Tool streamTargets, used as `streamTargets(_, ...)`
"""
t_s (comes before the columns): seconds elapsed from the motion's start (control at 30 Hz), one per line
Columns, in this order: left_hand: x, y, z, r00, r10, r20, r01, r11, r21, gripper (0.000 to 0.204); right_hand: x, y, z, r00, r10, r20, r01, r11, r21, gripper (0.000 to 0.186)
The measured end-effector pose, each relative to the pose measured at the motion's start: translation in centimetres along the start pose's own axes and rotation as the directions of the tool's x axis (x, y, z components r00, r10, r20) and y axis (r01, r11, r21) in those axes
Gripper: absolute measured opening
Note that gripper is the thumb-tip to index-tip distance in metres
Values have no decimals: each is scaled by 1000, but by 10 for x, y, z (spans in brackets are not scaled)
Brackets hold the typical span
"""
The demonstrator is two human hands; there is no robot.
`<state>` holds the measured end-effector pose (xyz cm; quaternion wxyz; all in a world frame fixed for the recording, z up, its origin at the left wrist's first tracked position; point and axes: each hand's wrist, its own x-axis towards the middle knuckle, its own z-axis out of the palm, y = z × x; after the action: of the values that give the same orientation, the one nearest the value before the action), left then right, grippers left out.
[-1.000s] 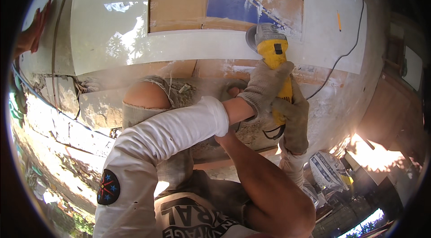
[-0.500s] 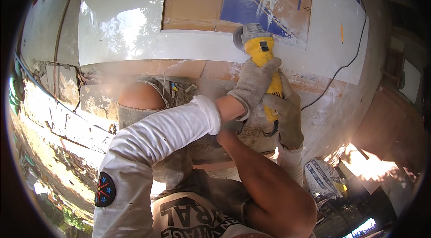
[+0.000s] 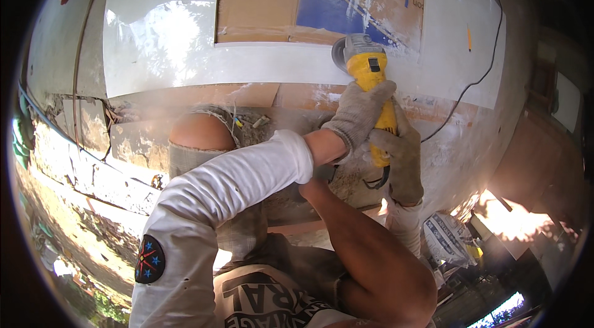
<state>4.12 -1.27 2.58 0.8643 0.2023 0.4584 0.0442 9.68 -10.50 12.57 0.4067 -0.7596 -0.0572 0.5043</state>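
Note:
Both my hands hold a yellow and grey angle grinder (image 3: 369, 68). My left hand (image 3: 362, 111), in a grey work glove, wraps round the middle of its body. Lower down, my gloved right hand (image 3: 405, 155) grips the rear handle. The grinder's head and disc guard lie over the near strip of a white sheet (image 3: 247, 62). That sheet has a large rectangular opening, with brown and blue printed cardboard (image 3: 263, 12) showing through it. White dust coats part of the cardboard. Where the disc meets the sheet is hidden by the grinder's head.
A black cord (image 3: 461, 99) curves over the sheet's right side, near a yellow pencil (image 3: 469, 38). My bare knee (image 3: 201, 130) is close to the sheet's near edge. A printed plastic bag (image 3: 448, 238) lies at the lower right. Rough, broken ground (image 3: 93, 210) stretches along the left.
The grinder and both hands have shifted right along the sheet's near strip. My grip is unchanged, and the whole view has moved slightly.

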Motion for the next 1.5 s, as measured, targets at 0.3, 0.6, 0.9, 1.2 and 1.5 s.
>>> streamTargets(0.3, 9, -2, 16, 992, -50, 114, 48, 999, 21, 37, -1, 13, -7, 990, -48, -131, 67, 988, 142, 66)
streamTargets(0.6, 12, -10, 5, 999, -30, 25, 30, 999, 11, 45, -1, 9, -1, 997, -19, -73, 26, 995, 95, 63)
streamTargets(0.9, 10, -7, 6, 998, -20, 63, 19, 1000, 17, 39, 0, 16, 0, 992, -67, -105, 76, 994, 81, 68)
streamTargets(1.2, 12, -6, 2, 999, -32, 0, 32, 999, 41, 48, 3, 17, 0, 996, -63, -69, 64, 998, 7, 78)
streamTargets(1.5, -3, 3, -16, 999, 32, 13, -31, 996, -80, 42, 2, 2, 16, 1000, -16, 15, 16, 999, -43, 81)
